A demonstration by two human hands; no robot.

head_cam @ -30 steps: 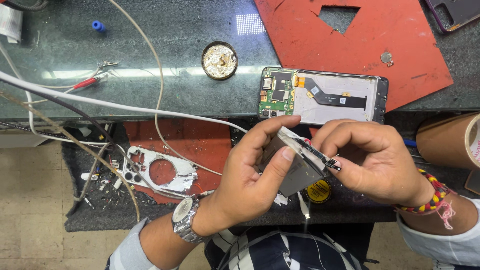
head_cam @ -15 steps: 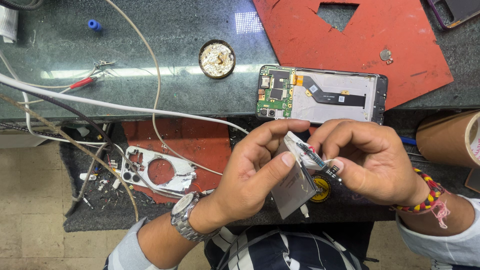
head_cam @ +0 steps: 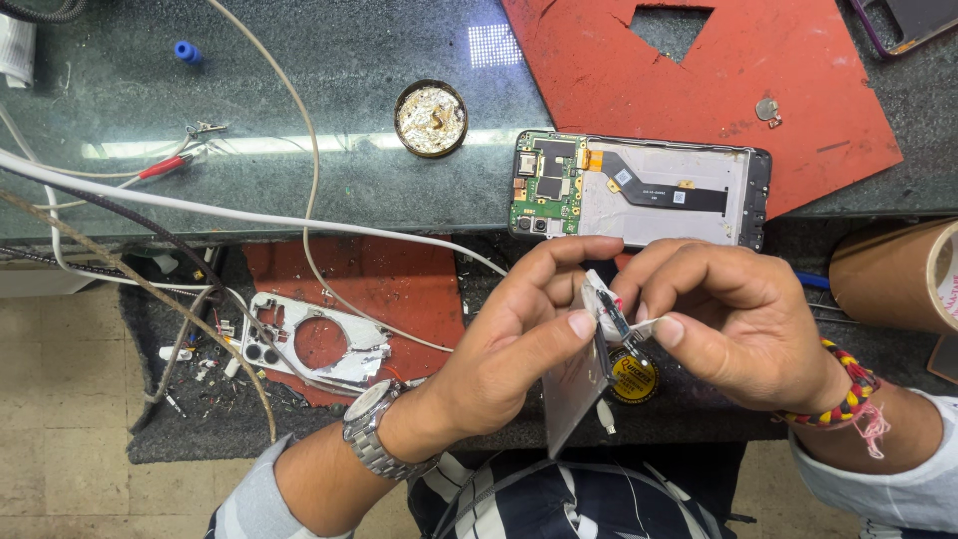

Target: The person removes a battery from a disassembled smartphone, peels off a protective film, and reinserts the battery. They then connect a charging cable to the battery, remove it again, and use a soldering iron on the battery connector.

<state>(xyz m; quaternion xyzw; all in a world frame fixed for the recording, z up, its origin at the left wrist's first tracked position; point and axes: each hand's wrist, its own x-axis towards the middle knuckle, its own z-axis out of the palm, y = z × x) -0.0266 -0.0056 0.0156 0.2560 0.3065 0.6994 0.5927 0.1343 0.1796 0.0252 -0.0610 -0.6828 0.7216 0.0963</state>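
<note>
Left hand: left hand (head_cam: 514, 334), steel wristwatch (head_cam: 374, 434) at the wrist; fingers curled, thumb and forefinger pinched together on the upper edge of a thin grey panel (head_cam: 577, 389).
Right hand: right hand (head_cam: 733, 319), beaded bracelet (head_cam: 843, 399) at the wrist; fingers bent inward, thumb and forefinger closed on a small component (head_cam: 617, 317) at the top of the same panel.
Hands, relation: fingertips of both meet at the component; hands touching or nearly so.
Grey panel: held edge-on and tilted, hanging below the fingers, in front of the bench edge and above the lap; what it is, cannot tell.
Opened phone: opened phone (head_cam: 639, 190) with green circuit board and black ribbon showing, flat on the worktop just above the hands, not touched.
Red mat: red mat (head_cam: 699, 80) with a cut-out, behind the phone, partly under it.
Round tin: round tin (head_cam: 431, 118) with silvery contents, left of the phone.
Yellow disc: round yellow disc (head_cam: 634, 379) on the lower shelf, just beneath the hands.
Metal frame: white perforated frame (head_cam: 309, 344) on a second red sheet, lower left.
Cables: white cable (head_cam: 249, 215) crossing the bench edge, left.
Cardboard tube: brown tube (head_cam: 893, 274), far right.
</note>
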